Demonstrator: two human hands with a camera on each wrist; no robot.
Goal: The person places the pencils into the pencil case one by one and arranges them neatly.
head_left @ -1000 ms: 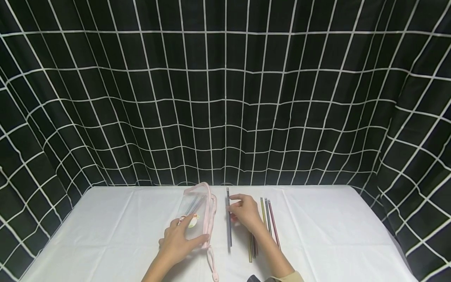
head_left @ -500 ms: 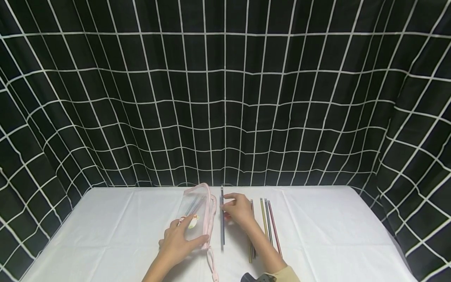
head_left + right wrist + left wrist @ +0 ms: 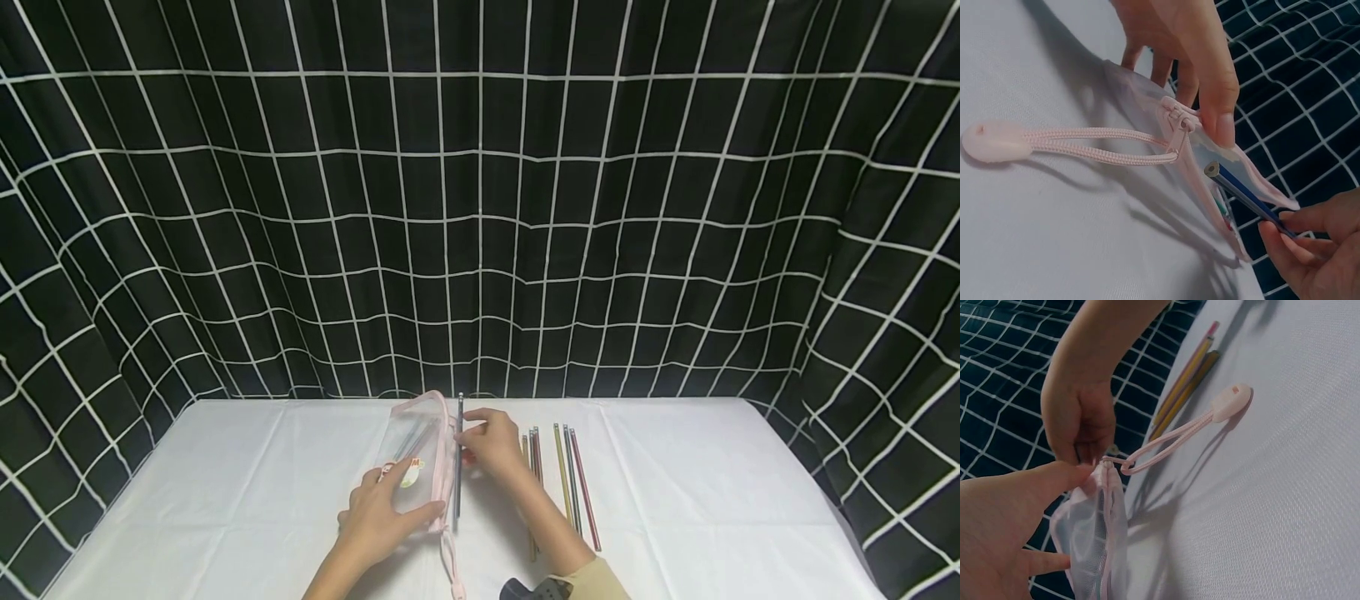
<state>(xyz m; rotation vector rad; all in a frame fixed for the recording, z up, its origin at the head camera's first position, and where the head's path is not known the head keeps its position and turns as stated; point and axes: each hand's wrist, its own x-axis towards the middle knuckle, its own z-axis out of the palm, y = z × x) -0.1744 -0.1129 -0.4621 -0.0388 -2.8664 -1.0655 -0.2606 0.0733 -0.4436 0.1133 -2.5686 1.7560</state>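
A see-through mesh pouch with pink zipper edging (image 3: 442, 450) lies left of centre on the white-covered table. Slim pencils show through its side, beside a printed sticker (image 3: 411, 473). My left hand (image 3: 378, 510) grips the pouch, thumb on the pink rim (image 3: 1200, 187) and fingers along the far wall, and the mouth gapes. With thumb and fingertips, my right hand (image 3: 491, 442) pinches a dark blue pencil (image 3: 1241, 192) by its far part. Its bare, unsharpened near end is right at the gaping mouth in the right wrist view.
To the right lie two loose groups of pencils, one with a yellow pencil (image 3: 561, 461) and a red pencil (image 3: 585, 492), the other (image 3: 536, 454) partly under my right forearm. A pink cord pull (image 3: 997, 140) trails from the zipper. Black gridded cloth (image 3: 480, 208) hangs behind the table.
My right hand has carried the dark blue pencil leftward, up against the pouch's open edge. The left hand and pouch have stayed in place.
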